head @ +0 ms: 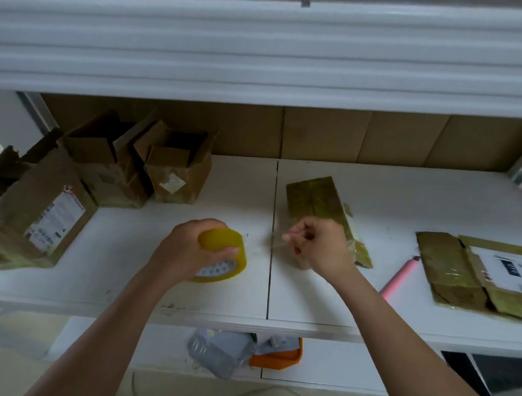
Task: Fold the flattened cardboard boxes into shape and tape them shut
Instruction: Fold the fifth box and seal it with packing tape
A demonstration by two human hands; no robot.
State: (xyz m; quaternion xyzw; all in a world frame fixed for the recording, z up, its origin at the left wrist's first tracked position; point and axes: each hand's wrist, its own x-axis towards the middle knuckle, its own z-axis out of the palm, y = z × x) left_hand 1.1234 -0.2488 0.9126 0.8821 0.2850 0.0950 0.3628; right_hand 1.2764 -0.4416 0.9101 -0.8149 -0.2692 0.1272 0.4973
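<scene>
i'm at the taping step: my left hand [187,248] grips the yellow tape roll [222,255] at centre frame, while my right hand [318,244], fingers pinched together, pulls out the clear tape end [276,244] beside it. the flattened box [324,212] lies just behind my right hand; three folded boxes [106,167] stand open at the left. next, i reckon, i need a longer strip, laid over a box seam.

Right flattened box [478,274] cut off by the frame edge — label print blurred, unreadable.

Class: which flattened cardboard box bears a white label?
The flattened box at far right, beside the pink pen; the flat one by the right hand shows none.
</scene>
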